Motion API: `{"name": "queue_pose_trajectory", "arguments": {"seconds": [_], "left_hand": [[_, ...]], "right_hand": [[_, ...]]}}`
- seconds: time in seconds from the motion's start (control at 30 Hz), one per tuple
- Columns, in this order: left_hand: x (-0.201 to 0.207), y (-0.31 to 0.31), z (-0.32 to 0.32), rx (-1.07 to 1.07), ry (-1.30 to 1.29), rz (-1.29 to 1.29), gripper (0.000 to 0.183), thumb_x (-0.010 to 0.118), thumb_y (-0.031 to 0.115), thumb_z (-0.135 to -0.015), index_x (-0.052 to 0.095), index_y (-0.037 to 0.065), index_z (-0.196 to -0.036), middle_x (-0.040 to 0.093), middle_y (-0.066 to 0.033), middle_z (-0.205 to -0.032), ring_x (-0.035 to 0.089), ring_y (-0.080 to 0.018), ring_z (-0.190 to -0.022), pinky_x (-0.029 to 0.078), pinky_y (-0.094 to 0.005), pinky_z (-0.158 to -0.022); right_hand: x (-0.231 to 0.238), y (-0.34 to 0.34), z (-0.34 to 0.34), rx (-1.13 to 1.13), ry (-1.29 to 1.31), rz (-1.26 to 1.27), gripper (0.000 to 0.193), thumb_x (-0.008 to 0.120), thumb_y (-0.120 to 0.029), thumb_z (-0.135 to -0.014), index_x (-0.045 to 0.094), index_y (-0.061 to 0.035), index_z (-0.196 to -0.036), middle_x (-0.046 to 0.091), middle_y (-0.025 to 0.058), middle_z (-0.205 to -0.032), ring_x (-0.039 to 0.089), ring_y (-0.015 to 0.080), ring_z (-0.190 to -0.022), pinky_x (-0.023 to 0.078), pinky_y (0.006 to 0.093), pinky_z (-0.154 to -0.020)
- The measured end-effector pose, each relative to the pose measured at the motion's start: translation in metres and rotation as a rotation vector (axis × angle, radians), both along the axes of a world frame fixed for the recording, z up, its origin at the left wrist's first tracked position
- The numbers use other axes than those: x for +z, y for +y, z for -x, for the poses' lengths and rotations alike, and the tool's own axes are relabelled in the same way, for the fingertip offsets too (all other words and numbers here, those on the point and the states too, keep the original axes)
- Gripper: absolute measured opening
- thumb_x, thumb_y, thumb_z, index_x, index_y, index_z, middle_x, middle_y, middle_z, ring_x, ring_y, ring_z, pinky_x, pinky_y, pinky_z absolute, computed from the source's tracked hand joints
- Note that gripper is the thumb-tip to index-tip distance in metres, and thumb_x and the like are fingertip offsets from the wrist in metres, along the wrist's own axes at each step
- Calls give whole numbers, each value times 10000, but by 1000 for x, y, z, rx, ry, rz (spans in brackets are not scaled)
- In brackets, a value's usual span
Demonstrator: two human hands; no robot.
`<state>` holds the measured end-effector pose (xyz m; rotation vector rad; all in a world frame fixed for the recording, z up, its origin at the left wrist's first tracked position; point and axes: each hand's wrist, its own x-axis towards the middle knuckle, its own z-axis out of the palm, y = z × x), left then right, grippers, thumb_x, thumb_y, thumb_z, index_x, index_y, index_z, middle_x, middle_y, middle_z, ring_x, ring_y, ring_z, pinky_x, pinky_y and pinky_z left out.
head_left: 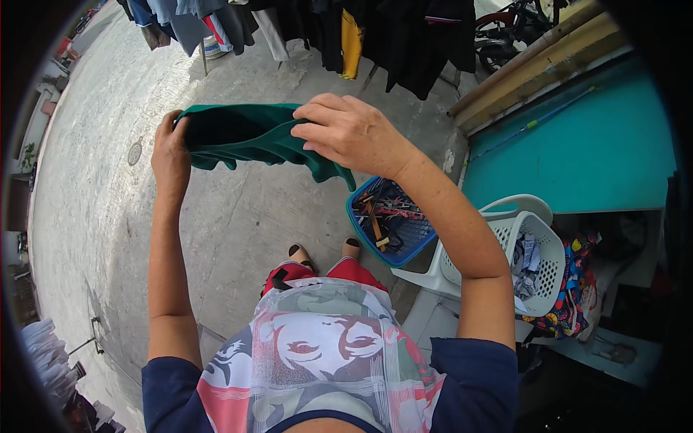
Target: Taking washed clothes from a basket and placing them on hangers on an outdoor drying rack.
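Observation:
A dark green garment is stretched between my raised hands, its upper opening gaping and its lower edge hanging in folds. What kind of garment it is I cannot make out. My left hand grips the left end, thumb and fingers closed on the cloth. At the right end my right hand pinches the rim with bent fingers. Below my right hand, a blue basket holds several hangers.
Clothes hang on a rack ahead. At the right, a white perforated basket with cloth inside rests on a white plastic chair. Beyond are a teal panel and a bicycle. More pale clothes hang at lower left.

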<state>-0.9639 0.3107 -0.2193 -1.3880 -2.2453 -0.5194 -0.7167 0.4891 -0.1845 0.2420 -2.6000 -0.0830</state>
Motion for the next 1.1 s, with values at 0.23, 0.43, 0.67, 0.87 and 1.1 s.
{"name": "queue_pose_trajectory", "arguments": {"seconds": [0.23, 0.43, 0.67, 0.87, 1.1], "left_hand": [[-8, -53, -9, 85, 42, 49, 400, 448, -133, -744, 525, 42, -1095, 468, -100, -1178, 528, -276, -1024, 476, -352, -811], [-16, -87, -5, 322, 134, 146, 309, 487, -55, -789, 523, 37, -1082, 446, -112, -1169, 519, -254, -980, 460, -340, -768], [-60, -104, -8, 494, 320, 371, 279, 465, 0, -838, 483, 26, -1115, 410, -115, -1226, 467, -280, -1088, 442, -351, -862], [-99, -126, -9, 427, 331, 498, 314, 444, -19, -835, 438, 29, -1145, 381, -150, -1252, 442, -299, -1121, 444, -354, -894], [-146, -133, -11, 344, 163, 524, 313, 433, 15, -873, 430, 64, -1183, 389, -140, -1246, 452, -269, -1117, 452, -336, -892]], "right_hand": [[-138, 79, -150, -830, -7, 1391, 142, 512, -138, -835, 599, -64, -920, 616, 68, -863, 574, 157, -789, 453, 260, -698], [-333, 68, -275, -1398, -97, 2074, 211, 438, -191, -851, 537, -119, -1024, 615, 18, -867, 542, 92, -678, 412, 225, -586], [-491, 10, -277, -1678, -322, 2248, 247, 501, -173, -834, 509, -149, -1080, 595, 14, -922, 549, 117, -718, 431, 273, -568], [-591, 20, -210, -1555, -296, 2355, 586, 603, -192, -781, 327, -146, -1296, 491, 43, -1142, 481, 203, -992, 398, 373, -800], [-680, 28, -172, -1592, -10, 2175, 491, 618, -144, -770, 389, -87, -1201, 502, 75, -1080, 463, 194, -1005, 341, 325, -865]]}}
